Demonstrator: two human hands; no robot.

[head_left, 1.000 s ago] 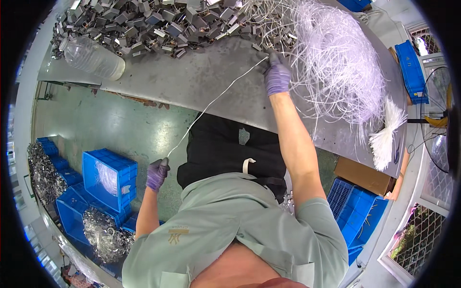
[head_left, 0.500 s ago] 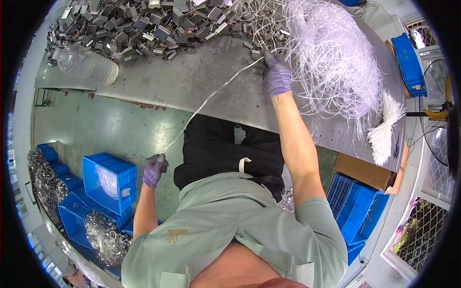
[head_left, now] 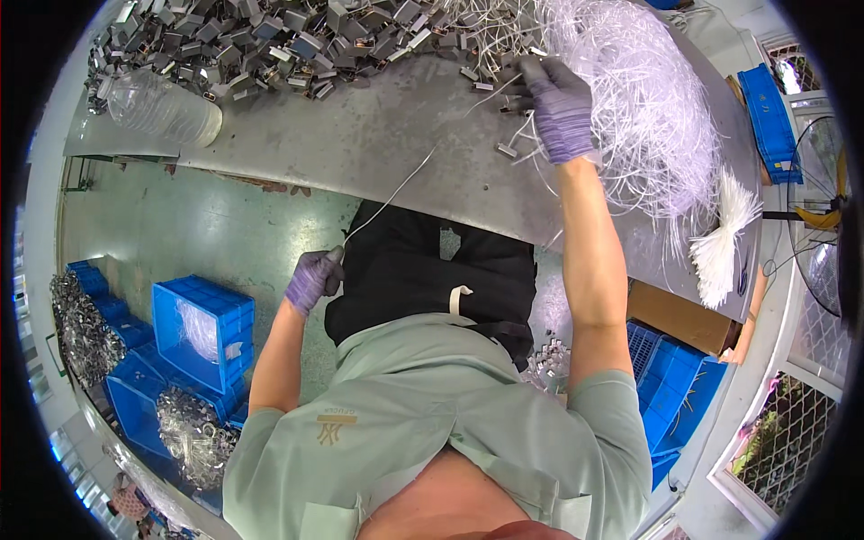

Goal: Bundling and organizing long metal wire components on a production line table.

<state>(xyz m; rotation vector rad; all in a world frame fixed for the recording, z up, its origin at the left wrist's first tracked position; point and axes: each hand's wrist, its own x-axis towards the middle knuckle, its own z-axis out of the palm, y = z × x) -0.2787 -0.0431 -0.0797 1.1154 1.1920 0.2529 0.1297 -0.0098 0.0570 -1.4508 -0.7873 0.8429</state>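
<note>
My left hand, in a purple-and-grey glove, is closed on one end of a thin white cord above my lap. The cord curves up over the table edge; its middle is faint. A further thin strand reaches toward the fingertips of my right hand. That gloved hand is over the table with fingers and thumb apart, beside a large heap of clear white strands. A small grey block lies near the right wrist with a pale strand at it.
Many grey blocks are heaped along the table's far side. A clear plastic bottle lies at the left. A tied white bundle rests at the right edge. Blue crates stand on the floor at the left; a fan stands right.
My right hand has moved right and farther away, and its fingers have spread. My left hand has shifted up and right. A small grey block now shows beside the right wrist.
</note>
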